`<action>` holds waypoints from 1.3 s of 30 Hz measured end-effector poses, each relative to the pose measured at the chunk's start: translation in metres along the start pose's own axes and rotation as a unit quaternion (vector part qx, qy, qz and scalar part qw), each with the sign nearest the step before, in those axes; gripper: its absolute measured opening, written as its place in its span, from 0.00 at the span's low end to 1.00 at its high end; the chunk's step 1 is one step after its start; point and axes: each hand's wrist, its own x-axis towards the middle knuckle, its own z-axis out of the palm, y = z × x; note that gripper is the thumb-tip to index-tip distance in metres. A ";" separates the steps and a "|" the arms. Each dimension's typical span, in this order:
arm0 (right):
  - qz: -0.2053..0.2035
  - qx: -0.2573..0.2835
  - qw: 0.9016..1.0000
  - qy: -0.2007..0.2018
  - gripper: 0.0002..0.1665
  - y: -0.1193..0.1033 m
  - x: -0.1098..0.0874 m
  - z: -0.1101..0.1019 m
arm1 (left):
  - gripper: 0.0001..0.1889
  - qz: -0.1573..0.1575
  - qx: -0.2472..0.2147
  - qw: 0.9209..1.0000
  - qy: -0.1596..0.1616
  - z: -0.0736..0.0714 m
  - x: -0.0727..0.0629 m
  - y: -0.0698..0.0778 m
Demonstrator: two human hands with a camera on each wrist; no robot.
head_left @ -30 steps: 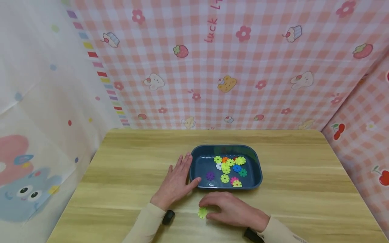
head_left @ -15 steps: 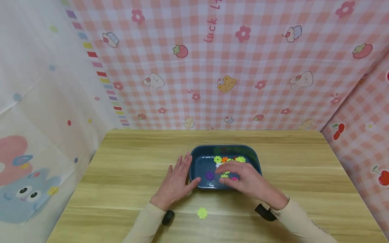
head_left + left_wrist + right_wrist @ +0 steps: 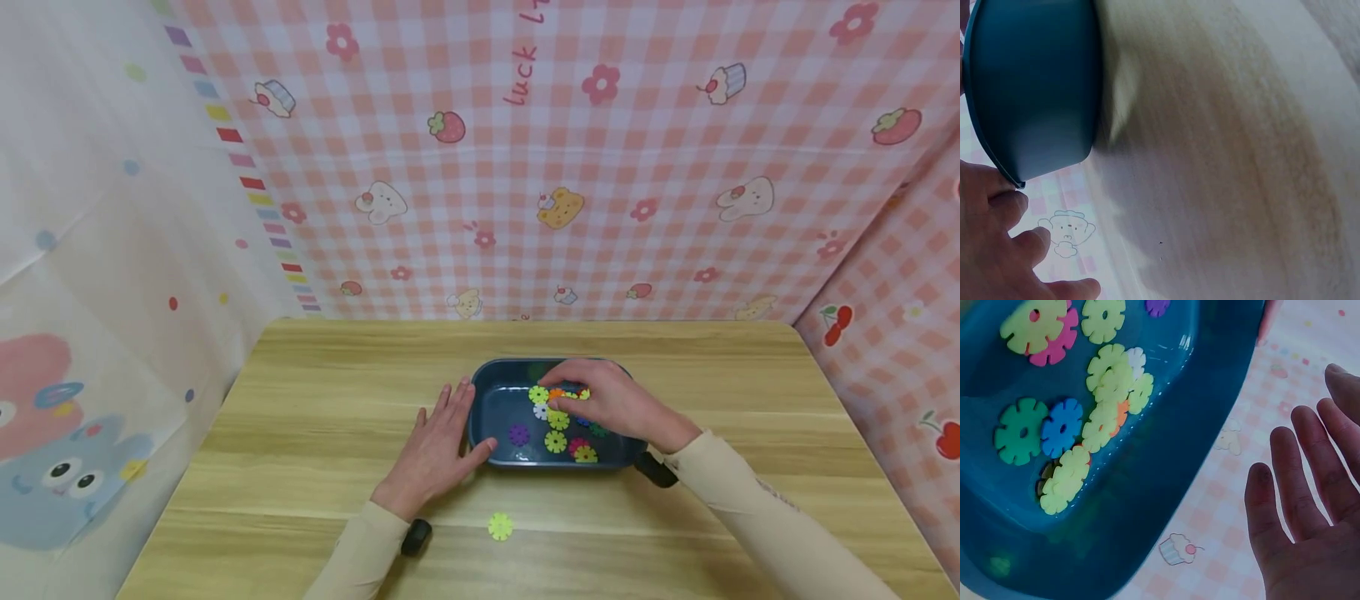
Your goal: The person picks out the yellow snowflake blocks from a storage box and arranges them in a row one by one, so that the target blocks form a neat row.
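A dark blue tray (image 3: 498, 408) holds several notched, snowflake-shaped plastic discs, mostly yellow-green. My left hand (image 3: 427, 462) rests along the tray's left end, fingers straight, thumb at the near rim; the left wrist view shows its fingertips at the rim. Over the tray's back half hovers my right hand (image 3: 611, 404), its fingers loosely bent above the discs. The right wrist view shows those fingers apart with nothing between them. There, a blue disc (image 3: 1062, 427) and a green disc (image 3: 1021, 431) lie side by side. One yellow-green disc (image 3: 500, 526) lies on the table, in front of the tray.
The wooden table (image 3: 337, 375) runs back to a pink checked cloth (image 3: 480, 167). A pale printed cloth (image 3: 112, 250) hangs on the left, another checked one (image 3: 907, 333) on the right. Each wrist wears a black device.
My right hand has left the yellow-green disc on the table and moved up and right, first over the tray's front, then its back. The left hand has stayed put.
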 end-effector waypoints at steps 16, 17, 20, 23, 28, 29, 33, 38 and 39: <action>0.083 0.024 0.992 -0.089 0.22 0.021 0.035 0.001 | 0.48 -0.009 0.002 1.000 -0.008 0.001 -0.001 -0.001; 0.085 0.022 0.991 -0.098 0.22 0.023 0.037 0.001 | 0.48 -0.010 0.003 1.000 -0.008 0.001 -0.001 -0.002; 0.095 0.019 0.988 -0.122 0.22 0.028 0.043 0.004 | 0.48 -0.010 0.004 1.000 -0.009 0.003 -0.002 -0.002; 0.096 0.019 0.984 -0.150 0.22 0.035 0.048 0.008 | 0.47 -0.007 0.003 1.000 -0.005 0.003 -0.002 -0.003; 0.095 0.016 0.978 -0.185 0.24 0.043 0.050 0.016 | 0.47 -0.001 -0.003 1.000 -0.003 0.001 -0.001 -0.001; 0.096 0.015 0.977 -0.188 0.24 0.045 0.050 0.017 | 0.47 -0.001 -0.004 1.000 -0.003 0.001 -0.001 -0.001; 0.112 0.016 0.976 -0.187 0.25 0.047 0.050 0.023 | 0.47 -0.004 -0.004 1.000 -0.008 0.001 0.000 -0.001; 0.126 0.013 0.975 -0.183 0.24 0.048 0.048 0.030 | 0.47 -0.005 -0.009 1.000 -0.010 0.001 0.000 -0.001; 0.126 0.013 0.975 -0.181 0.23 0.048 0.048 0.032 | 0.47 -0.005 -0.008 1.000 -0.010 0.001 0.000 -0.001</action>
